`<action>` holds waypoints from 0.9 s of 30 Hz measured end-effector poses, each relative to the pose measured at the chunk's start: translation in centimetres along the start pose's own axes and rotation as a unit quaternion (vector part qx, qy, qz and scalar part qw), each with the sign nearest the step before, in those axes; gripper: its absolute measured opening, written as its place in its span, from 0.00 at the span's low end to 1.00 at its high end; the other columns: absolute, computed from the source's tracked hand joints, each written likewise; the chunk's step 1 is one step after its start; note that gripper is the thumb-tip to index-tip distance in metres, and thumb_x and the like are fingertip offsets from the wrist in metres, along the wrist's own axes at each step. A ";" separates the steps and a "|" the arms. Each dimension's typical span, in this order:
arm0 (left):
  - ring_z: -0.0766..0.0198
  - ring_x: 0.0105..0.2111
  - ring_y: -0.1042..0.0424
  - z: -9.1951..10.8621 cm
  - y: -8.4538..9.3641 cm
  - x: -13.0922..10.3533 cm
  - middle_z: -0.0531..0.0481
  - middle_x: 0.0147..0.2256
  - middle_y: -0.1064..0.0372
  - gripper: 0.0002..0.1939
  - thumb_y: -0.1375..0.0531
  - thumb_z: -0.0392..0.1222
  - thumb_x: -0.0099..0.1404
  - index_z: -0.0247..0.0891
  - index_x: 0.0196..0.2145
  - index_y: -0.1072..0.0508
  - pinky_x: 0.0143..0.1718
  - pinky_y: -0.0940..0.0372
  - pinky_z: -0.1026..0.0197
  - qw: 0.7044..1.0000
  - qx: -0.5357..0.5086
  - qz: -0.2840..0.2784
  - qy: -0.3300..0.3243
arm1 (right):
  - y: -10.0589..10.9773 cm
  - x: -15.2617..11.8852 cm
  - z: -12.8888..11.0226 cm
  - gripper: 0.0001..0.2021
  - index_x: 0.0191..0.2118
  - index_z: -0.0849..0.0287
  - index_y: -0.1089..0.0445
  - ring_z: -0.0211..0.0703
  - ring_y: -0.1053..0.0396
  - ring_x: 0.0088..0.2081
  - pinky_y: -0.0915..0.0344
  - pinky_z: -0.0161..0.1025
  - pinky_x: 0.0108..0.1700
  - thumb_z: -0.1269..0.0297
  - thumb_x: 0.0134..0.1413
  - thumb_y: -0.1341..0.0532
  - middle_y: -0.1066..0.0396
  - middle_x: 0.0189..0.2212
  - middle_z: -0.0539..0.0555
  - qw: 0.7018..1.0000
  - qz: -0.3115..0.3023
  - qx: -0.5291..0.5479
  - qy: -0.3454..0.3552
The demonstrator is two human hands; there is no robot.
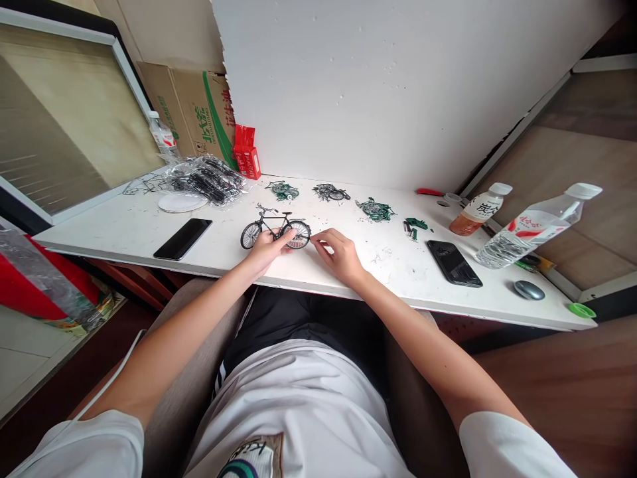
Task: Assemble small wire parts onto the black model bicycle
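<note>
A small black model bicycle (275, 229) is held upright just above the front of the white table (239, 262). My left hand (269, 250) grips it from below, the thumb lying by the rear wheel. At the back of that wheel is my right hand (338, 253), its thumb and forefinger pinched together at the tyre's edge. Whether something tiny sits in that pinch is hidden. Beyond the hands lie piles of small parts: green ones (377, 210), grey and black ones (331, 192), and more green ones (283, 191).
Left are a dark phone (183, 239), a plastic bag of black parts (212, 180), a cardboard box (192, 106) and a red carton (247, 153). Right are another phone (454, 263), two bottles (540, 226) (480, 210), a computer mouse (528, 290) and a green cap (581, 311).
</note>
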State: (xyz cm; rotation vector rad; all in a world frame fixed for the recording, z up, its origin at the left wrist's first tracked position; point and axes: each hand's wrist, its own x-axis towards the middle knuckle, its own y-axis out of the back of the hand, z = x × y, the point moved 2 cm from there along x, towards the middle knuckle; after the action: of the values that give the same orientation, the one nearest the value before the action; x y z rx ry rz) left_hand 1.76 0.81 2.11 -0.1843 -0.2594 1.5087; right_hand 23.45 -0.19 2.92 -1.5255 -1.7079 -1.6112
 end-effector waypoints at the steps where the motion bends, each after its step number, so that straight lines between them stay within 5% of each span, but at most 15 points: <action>1: 0.56 0.42 0.19 0.0 0.0 0.0 0.40 0.47 0.17 0.30 0.19 0.56 0.51 0.34 0.43 0.17 0.42 0.23 0.56 1.000 0.001 0.001 -0.001 | 0.0 0.0 0.0 0.08 0.48 0.54 0.24 0.47 0.21 0.43 0.22 0.43 0.42 0.65 0.78 0.42 0.20 0.42 0.58 1.000 -0.002 0.003 -0.003; 20: 0.53 0.44 0.19 -0.2 -0.8 -0.2 0.39 0.45 0.17 0.27 0.21 0.56 0.54 0.33 0.43 0.16 0.47 0.25 0.53 0.999 -0.009 0.022 -0.036 | -0.1 -0.1 0.0 0.08 0.50 0.54 0.25 0.47 0.21 0.43 0.18 0.45 0.43 0.62 0.78 0.42 0.23 0.44 0.58 0.999 -0.019 0.038 -0.022; 27: 0.57 0.42 0.21 -0.6 -0.5 -0.1 0.41 0.46 0.17 0.26 0.21 0.56 0.54 0.35 0.42 0.17 0.39 0.28 0.60 0.999 0.002 0.029 -0.038 | 0.1 0.0 -0.4 0.09 0.50 0.54 0.25 0.48 0.22 0.43 0.20 0.45 0.42 0.63 0.78 0.43 0.22 0.44 0.59 0.999 -0.043 0.016 -0.014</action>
State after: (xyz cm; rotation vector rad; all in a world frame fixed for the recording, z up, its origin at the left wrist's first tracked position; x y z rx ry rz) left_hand 2.41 0.66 1.65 -0.1319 -0.3131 1.5759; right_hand 23.32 -0.54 3.11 -1.4855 -1.8300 -1.6031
